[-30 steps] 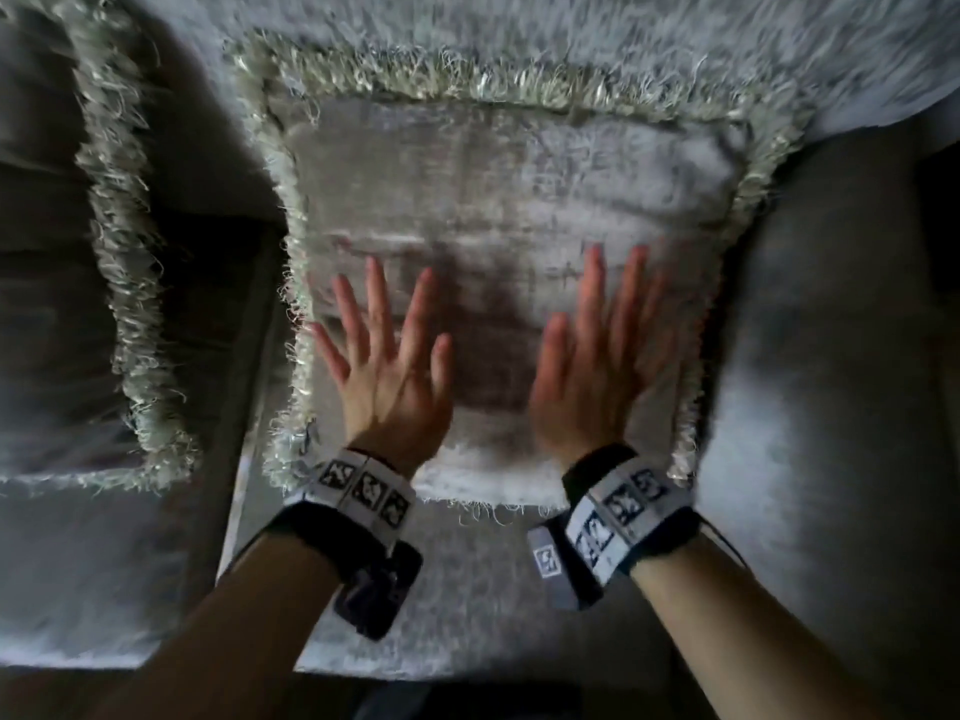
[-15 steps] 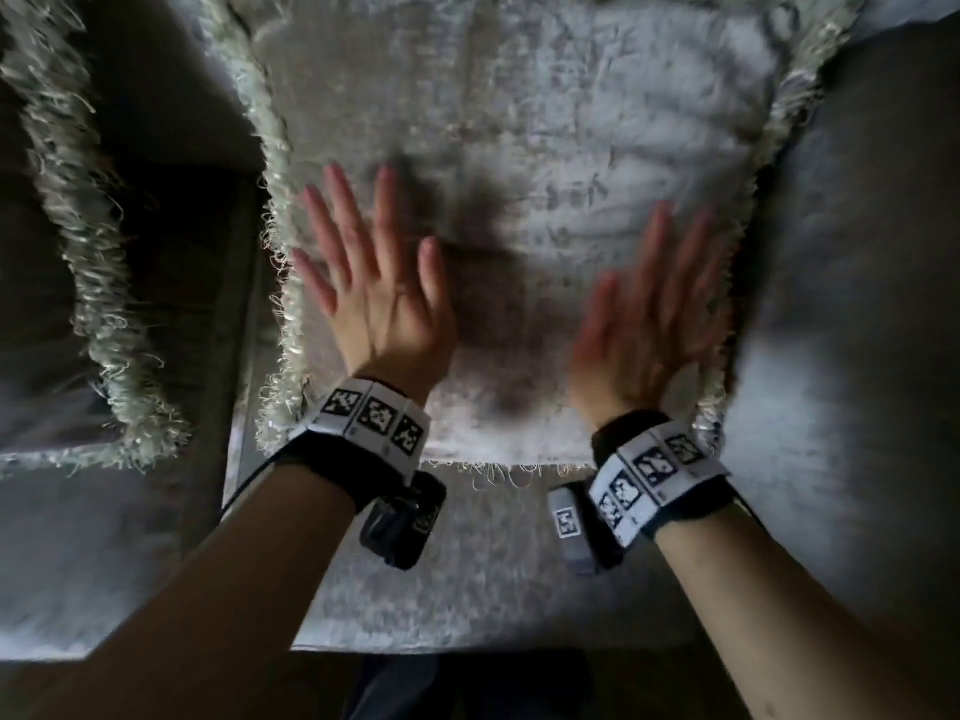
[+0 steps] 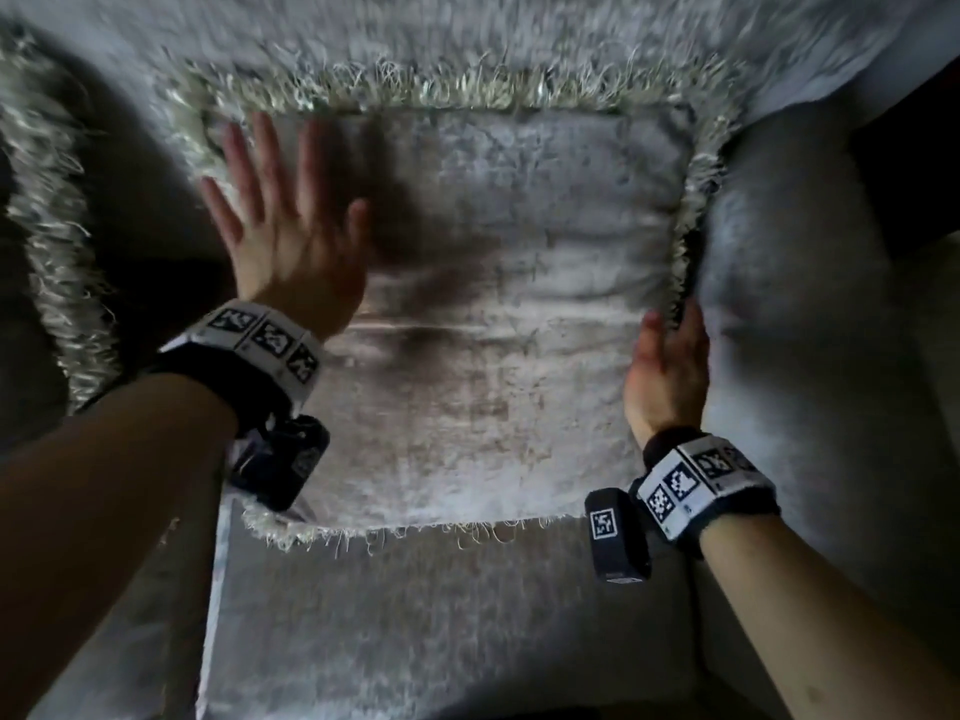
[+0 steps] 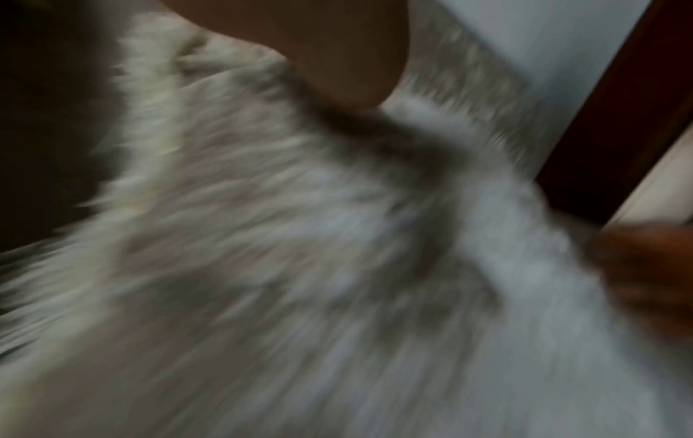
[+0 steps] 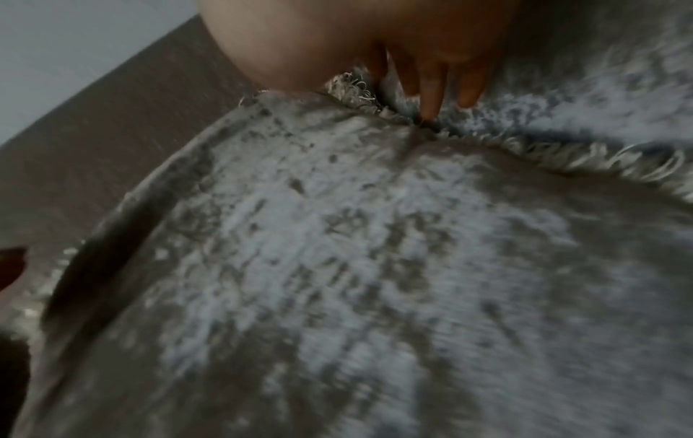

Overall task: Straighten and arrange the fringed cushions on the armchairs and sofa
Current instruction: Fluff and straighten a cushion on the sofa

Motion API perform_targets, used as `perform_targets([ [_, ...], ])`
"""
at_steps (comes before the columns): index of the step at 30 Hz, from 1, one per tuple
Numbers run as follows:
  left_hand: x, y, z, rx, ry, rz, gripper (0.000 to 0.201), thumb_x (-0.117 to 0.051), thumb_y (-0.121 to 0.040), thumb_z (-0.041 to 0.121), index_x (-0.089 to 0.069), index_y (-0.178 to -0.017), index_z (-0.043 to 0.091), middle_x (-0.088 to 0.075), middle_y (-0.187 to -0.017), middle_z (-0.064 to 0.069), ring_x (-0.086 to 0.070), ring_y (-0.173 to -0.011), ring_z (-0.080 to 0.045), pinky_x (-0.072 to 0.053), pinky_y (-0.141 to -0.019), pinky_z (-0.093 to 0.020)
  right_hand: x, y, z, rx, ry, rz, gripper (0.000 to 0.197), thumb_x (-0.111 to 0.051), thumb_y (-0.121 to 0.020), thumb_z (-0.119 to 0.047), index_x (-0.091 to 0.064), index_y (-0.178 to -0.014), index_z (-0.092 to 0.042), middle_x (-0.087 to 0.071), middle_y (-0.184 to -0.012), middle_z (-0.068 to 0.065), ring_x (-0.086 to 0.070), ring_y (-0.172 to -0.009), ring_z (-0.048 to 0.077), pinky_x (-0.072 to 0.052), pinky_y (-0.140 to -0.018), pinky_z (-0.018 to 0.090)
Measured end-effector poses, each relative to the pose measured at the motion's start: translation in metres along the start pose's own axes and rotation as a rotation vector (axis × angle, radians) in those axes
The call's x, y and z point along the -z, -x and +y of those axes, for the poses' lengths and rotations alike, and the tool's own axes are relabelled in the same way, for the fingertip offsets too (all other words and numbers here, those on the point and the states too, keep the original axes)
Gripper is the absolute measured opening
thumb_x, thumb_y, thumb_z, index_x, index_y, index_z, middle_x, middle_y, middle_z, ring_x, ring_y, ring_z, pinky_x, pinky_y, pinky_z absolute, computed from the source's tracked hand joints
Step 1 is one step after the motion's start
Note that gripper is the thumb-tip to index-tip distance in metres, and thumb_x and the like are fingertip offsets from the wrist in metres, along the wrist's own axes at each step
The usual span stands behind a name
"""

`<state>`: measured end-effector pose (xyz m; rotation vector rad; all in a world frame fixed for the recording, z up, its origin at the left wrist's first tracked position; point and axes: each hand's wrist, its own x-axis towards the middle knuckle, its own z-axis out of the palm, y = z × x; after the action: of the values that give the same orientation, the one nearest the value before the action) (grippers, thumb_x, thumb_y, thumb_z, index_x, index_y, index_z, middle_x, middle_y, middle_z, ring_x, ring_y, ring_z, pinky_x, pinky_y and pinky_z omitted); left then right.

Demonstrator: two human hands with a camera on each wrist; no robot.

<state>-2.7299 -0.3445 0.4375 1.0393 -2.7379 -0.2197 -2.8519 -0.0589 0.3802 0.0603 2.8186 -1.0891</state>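
A grey velvet cushion [image 3: 498, 314] with a pale fringe leans against the seat back, facing me. My left hand [image 3: 291, 220] lies flat on its upper left part, fingers spread. My right hand [image 3: 667, 366] is at the cushion's right edge. Its thumb lies on the cushion's face and its fingers are out of sight behind the fringe. In the right wrist view the straight fingers [image 5: 431, 89] reach down between the fringe and the armrest, above the cushion [image 5: 337, 266]. The left wrist view is blurred; it shows the cushion [image 4: 300, 266] under my palm.
A second fringed cushion [image 3: 52, 241] stands at the far left, beyond a dark gap. The padded grey armrest [image 3: 789, 304] presses against the cushion's right side. The grey seat [image 3: 415, 615] extends toward me below the cushion.
My left hand has slid up the cushion to its upper left corner. My right hand has moved from the cushion's face to its right edge, fingers now tucked beside the armrest.
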Motion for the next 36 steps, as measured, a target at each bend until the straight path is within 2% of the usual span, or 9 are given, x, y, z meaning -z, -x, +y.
perform_targets([
  [5,-0.001,-0.040,0.071,-0.253,0.036,-0.087,0.066,-0.031,-0.091,0.060,-0.027,-0.148,0.029,-0.016,-0.161,-0.003,-0.008,-0.150,-0.025,-0.001,-0.118,-0.056,0.003,0.009,0.001,-0.209,-0.158,-0.102,0.081,-0.056,-0.085,-0.061,-0.028,-0.150,-0.020,-0.039,-0.151,0.005,-0.041,-0.137,0.026,-0.033,-0.112,0.036],
  [7,-0.015,-0.041,0.082,-0.253,0.030,-0.177,0.075,-0.035,-0.083,0.072,-0.026,-0.148,0.035,-0.027,-0.157,0.000,-0.018,-0.147,-0.023,-0.002,-0.117,-0.057,-0.003,0.015,0.012,-0.234,-0.115,-0.229,0.098,-0.059,-0.071,-0.077,-0.031,-0.148,-0.023,-0.042,-0.148,0.000,-0.043,-0.135,0.024,-0.035,-0.111,0.034],
  [10,-0.023,-0.044,0.090,-0.165,-0.020,-0.203,0.096,-0.037,-0.072,0.083,-0.029,-0.146,0.022,-0.041,-0.146,-0.007,-0.034,-0.137,-0.031,-0.011,-0.119,-0.049,-0.014,0.010,0.025,-0.271,-0.056,-0.325,0.108,-0.061,-0.051,-0.089,-0.050,-0.136,-0.023,-0.060,-0.133,-0.002,-0.058,-0.122,0.017,-0.045,-0.102,0.029],
  [15,-0.018,-0.059,0.094,-0.234,-0.125,-0.188,0.074,-0.048,-0.077,0.072,-0.049,-0.127,0.017,-0.051,-0.132,-0.015,-0.042,-0.123,-0.038,-0.033,-0.101,-0.046,0.001,-0.015,0.011,-0.263,0.161,-0.343,0.088,-0.067,-0.063,-0.070,-0.051,-0.131,-0.017,-0.064,-0.126,0.008,-0.063,-0.112,0.030,-0.050,-0.097,0.038],
  [19,-0.017,-0.061,0.095,-0.369,-0.188,-0.151,0.056,-0.037,-0.088,0.063,-0.060,-0.108,0.015,-0.066,-0.108,-0.016,-0.059,-0.104,-0.035,-0.042,-0.089,-0.041,0.011,-0.009,0.009,-0.140,0.361,-0.331,0.054,-0.048,-0.091,-0.056,-0.055,-0.121,-0.012,-0.066,-0.118,0.018,-0.061,-0.110,0.038,-0.048,-0.094,0.041],
  [21,-0.002,-0.058,0.095,-0.400,-0.190,-0.138,0.062,-0.024,-0.089,0.063,-0.063,-0.090,0.014,-0.070,-0.084,-0.014,-0.066,-0.079,-0.032,-0.047,-0.071,-0.035,0.019,0.000,-0.001,-0.139,0.353,-0.296,0.048,-0.044,-0.094,-0.054,-0.056,-0.115,-0.012,-0.067,-0.113,0.018,-0.062,-0.108,0.037,-0.048,-0.093,0.040],
  [24,0.038,-0.054,0.085,-0.346,-0.127,-0.107,0.056,-0.035,-0.089,0.059,-0.064,-0.080,0.012,-0.068,-0.071,-0.014,-0.066,-0.062,-0.032,-0.045,-0.056,-0.031,0.037,0.003,-0.030,-0.087,0.191,-0.218,0.038,-0.051,-0.095,-0.045,-0.057,-0.113,-0.012,-0.069,-0.105,0.018,-0.064,-0.103,0.037,-0.049,-0.086,0.036],
  [33,0.119,-0.040,0.039,0.070,0.165,-0.038,0.043,-0.046,-0.093,0.049,-0.059,-0.086,0.008,-0.065,-0.090,-0.025,-0.062,-0.085,-0.044,-0.047,-0.070,-0.043,0.092,-0.050,-0.152,0.423,0.004,0.037,0.028,-0.062,-0.090,-0.032,-0.062,-0.100,-0.006,-0.066,-0.093,0.022,-0.062,-0.090,0.035,-0.046,-0.077,0.036],
  [36,0.118,-0.029,0.040,0.133,0.215,0.098,0.046,-0.045,-0.094,0.046,-0.056,-0.084,0.002,-0.063,-0.089,-0.028,-0.062,-0.083,-0.047,-0.046,-0.068,-0.046,0.100,-0.059,-0.178,0.620,0.000,0.165,0.025,-0.066,-0.088,-0.023,-0.064,-0.090,0.002,-0.063,-0.085,0.027,-0.061,-0.082,0.037,-0.046,-0.072,0.038],
])
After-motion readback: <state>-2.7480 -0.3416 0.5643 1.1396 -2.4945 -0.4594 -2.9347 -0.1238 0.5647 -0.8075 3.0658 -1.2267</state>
